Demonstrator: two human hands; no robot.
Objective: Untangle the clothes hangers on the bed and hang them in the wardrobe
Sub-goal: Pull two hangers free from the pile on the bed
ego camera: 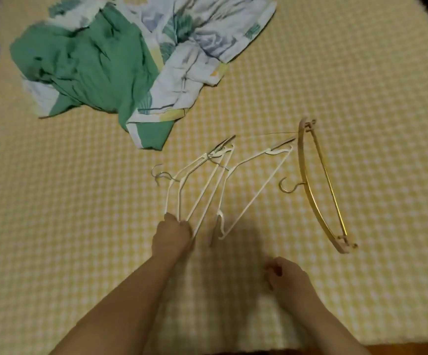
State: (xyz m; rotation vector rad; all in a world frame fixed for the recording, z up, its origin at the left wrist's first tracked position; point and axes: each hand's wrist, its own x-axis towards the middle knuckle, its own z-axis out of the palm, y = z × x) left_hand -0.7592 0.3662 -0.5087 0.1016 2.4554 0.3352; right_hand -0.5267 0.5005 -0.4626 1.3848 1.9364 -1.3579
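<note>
Gripping white hangers (pixel 202 180), mid-frame on bed (pixel 361 73), by their lower corner: left hand (pixel 171 234). Right hand (pixel 287 278), lower centre: loosely curled, holds nothing. Gold hanger (pixel 320 185) apart at right. Advice: pin one w/ right, slide others out slowly; hooks prob. snag.

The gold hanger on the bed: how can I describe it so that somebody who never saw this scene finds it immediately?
Start from the yellow checked bed and the crumpled green and white cloth at its far side. To the right of the white hangers that the left hand grips lies the gold hanger, alone and untouched. It is thick, curved and gold, while its neighbours are thin and white.
</note>
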